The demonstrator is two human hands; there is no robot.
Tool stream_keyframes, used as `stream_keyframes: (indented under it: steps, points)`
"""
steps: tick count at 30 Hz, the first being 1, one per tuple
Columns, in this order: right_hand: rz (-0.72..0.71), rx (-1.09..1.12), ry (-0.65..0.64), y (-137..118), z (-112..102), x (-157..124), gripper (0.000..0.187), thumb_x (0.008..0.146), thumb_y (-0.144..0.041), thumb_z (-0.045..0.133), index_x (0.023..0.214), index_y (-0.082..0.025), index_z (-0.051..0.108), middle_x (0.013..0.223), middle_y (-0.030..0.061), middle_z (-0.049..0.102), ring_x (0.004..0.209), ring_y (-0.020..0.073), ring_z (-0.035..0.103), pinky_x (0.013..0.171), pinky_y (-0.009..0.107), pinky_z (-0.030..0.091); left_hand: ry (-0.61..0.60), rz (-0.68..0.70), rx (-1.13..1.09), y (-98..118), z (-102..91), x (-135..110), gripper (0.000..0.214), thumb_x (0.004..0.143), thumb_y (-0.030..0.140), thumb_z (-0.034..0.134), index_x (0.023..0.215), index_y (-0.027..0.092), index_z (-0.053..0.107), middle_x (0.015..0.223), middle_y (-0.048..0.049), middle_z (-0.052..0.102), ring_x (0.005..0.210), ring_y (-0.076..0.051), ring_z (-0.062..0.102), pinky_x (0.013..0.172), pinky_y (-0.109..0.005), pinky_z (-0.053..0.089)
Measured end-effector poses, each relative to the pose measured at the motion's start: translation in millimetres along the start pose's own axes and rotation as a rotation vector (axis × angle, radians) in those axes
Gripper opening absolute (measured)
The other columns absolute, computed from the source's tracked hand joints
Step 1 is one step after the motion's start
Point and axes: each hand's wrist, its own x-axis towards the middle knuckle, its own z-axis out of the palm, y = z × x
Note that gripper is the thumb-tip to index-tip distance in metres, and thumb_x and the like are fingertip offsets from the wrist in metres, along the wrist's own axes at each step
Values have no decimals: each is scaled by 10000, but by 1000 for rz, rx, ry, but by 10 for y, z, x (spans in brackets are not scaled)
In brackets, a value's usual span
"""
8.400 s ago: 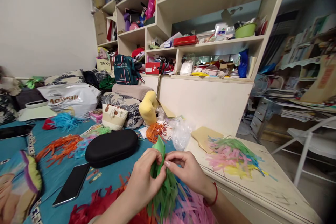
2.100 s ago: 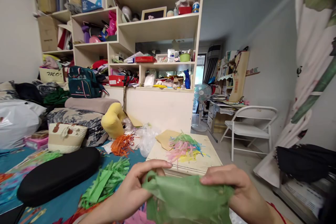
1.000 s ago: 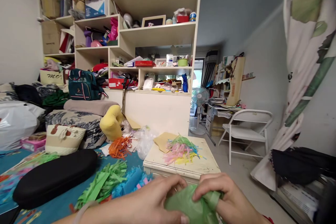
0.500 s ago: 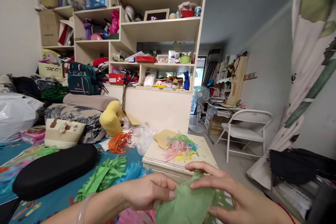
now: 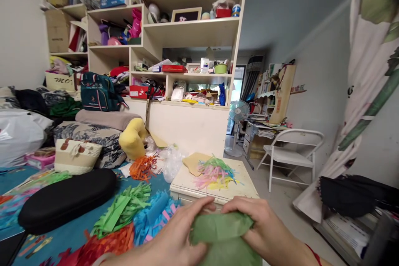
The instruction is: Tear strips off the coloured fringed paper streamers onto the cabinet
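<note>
A soft green sheet [image 5: 229,251] is at the bottom centre, with a folded-over flap along its top edge; I cannot tell whether it is thin paper or cloth. My left hand [image 5: 179,235] grips its left side, thumb in front and fingers curled behind. On the other side, my right hand [image 5: 266,224] pinches the top right corner of the sheet. Just beyond my hands, bunches of pink, green, yellow and blue paper strips [image 5: 215,174] lie on a small cream table [image 5: 246,174] beside a tan sheet of paper [image 5: 191,164].
Green [image 5: 124,208], blue [image 5: 156,216] and orange-red shredded paper [image 5: 109,243] covers the teal surface at left, near a black case [image 5: 68,199]. Behind it are a straw bag [image 5: 77,156] and a yellow cushion [image 5: 133,138]. A white folding chair [image 5: 291,156] stands right of the table.
My right hand has gone from lying spread on the green sheet to gripping its corner. The sheet's top edge is now folded over. My left hand has turned and wrapped the left side.
</note>
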Motion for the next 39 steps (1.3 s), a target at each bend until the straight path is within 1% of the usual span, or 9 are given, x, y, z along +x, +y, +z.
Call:
stream_keyframes:
  steps: [8, 16, 20, 23, 28, 31, 33, 37, 39]
  points:
    - [134, 77, -33, -19, -26, -41, 280, 758, -74, 589, 964, -226, 700, 838, -2, 733, 763, 159, 667, 736, 227, 468, 218, 143, 77, -97, 43, 9, 437, 672, 69, 501, 996, 234, 744, 952, -44, 764, 867, -247, 666, 838, -329, 469]
    - [-45, 399, 20, 24, -30, -137, 121, 801, -227, 685, 746, -200, 790, 689, 52, 699, 591, 105, 620, 564, 176, 455, 242, 312, -169, -52, -36, -44, 316, 681, 25, 600, 882, 219, 746, 805, -29, 755, 723, -184, 677, 645, -214, 486]
    - [78, 540, -44, 42, -59, -165, 130, 800, -285, 704, 733, -216, 791, 754, 59, 709, 641, 114, 630, 583, 184, 462, 329, 352, -167, -59, -71, -40, 380, 696, -5, 630, 957, 259, 710, 825, -8, 739, 734, -165, 680, 637, -187, 497]
    - [172, 609, -71, 79, -56, -181, 151, 798, -302, 696, 759, -189, 788, 709, 57, 698, 628, 128, 616, 564, 198, 461, 417, 518, -39, -82, -93, -16, 436, 723, -27, 622, 1035, 275, 668, 863, -24, 727, 778, -174, 678, 699, -207, 509]
    - [159, 584, -6, 108, -74, -176, 145, 790, -182, 647, 715, -180, 771, 692, 28, 656, 613, 111, 566, 570, 200, 432, 470, 597, 9, -84, -120, -2, 470, 755, -31, 556, 1093, 285, 642, 923, -40, 678, 832, -175, 647, 737, -225, 492]
    - [115, 526, 0, 90, -120, -157, 176, 766, -130, 622, 682, -182, 767, 685, 18, 622, 638, 117, 549, 594, 211, 414, 325, 408, -142, -47, -209, -20, 282, 793, 58, 570, 955, 253, 691, 927, -37, 660, 862, -178, 626, 731, -226, 480]
    - [110, 493, -2, 82, -153, -145, 207, 768, -105, 594, 694, -188, 768, 688, 16, 614, 642, 118, 541, 607, 216, 407, 145, 257, -272, -35, -332, -18, 301, 833, 101, 556, 1058, 269, 664, 1020, -40, 662, 936, -181, 627, 785, -239, 479]
    - [146, 559, -70, 75, -184, -117, 230, 775, -83, 565, 731, -188, 765, 706, 13, 626, 634, 116, 542, 592, 213, 400, -577, 241, -499, -25, -601, 103, 843, 711, 264, 776, 1430, 320, 340, 1427, -92, 454, 1284, -287, 447, 1032, -385, 356]
    - [152, 582, -133, 56, -179, -91, 228, 770, -74, 563, 719, -174, 762, 697, 12, 620, 641, 117, 543, 597, 214, 399, -729, 274, -535, 17, -631, 221, 933, 679, 423, 788, 1456, 283, 290, 1446, -124, 425, 1317, -314, 394, 1064, -431, 298]
